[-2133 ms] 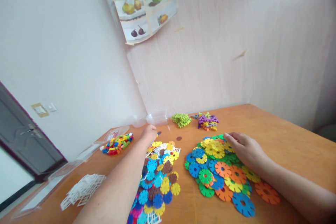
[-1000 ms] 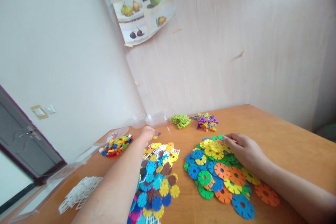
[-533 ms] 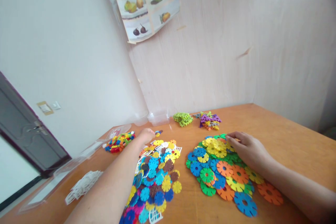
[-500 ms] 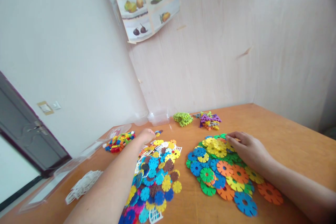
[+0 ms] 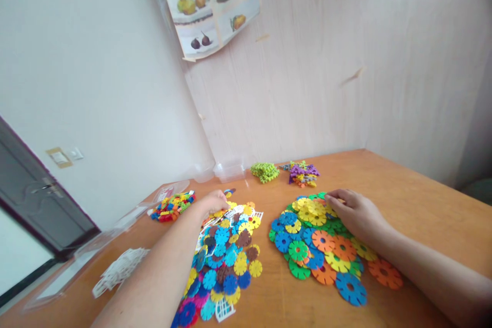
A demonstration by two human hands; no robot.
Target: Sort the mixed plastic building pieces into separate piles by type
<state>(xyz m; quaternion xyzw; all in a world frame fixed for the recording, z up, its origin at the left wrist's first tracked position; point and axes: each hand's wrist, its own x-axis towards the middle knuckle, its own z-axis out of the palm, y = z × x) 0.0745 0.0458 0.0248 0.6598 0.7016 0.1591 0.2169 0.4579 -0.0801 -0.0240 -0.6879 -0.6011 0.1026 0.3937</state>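
Observation:
My left hand (image 5: 216, 202) is at the far side of a pile of small flower-shaped plastic discs (image 5: 222, 236) in blue, yellow and brown. Its fingers are bent down and closed at the pile's edge; what they pinch, if anything, is hidden. White lattice pieces (image 5: 225, 310) are mixed into that pile. Over the far right part of a second pile, of larger notched discs (image 5: 323, 240) in orange, yellow, green and blue, rests my right hand (image 5: 353, 210). Thumb and fingertips come together there beside yellow and green discs; I cannot make out anything between them.
Small colourful bricks (image 5: 172, 206) and white plastic pieces (image 5: 119, 269) lie to the left. Behind are lime-green pieces (image 5: 264, 172), a purple and mixed heap (image 5: 303, 171) and clear plastic containers (image 5: 229, 171). Flat clear lids line the left table edge. A wall stands behind the table (image 5: 415, 200).
My left hand has lowered, and its fingertips now reach the far edge of the small-disc pile. My right hand stays over the large discs. The view has shifted slightly.

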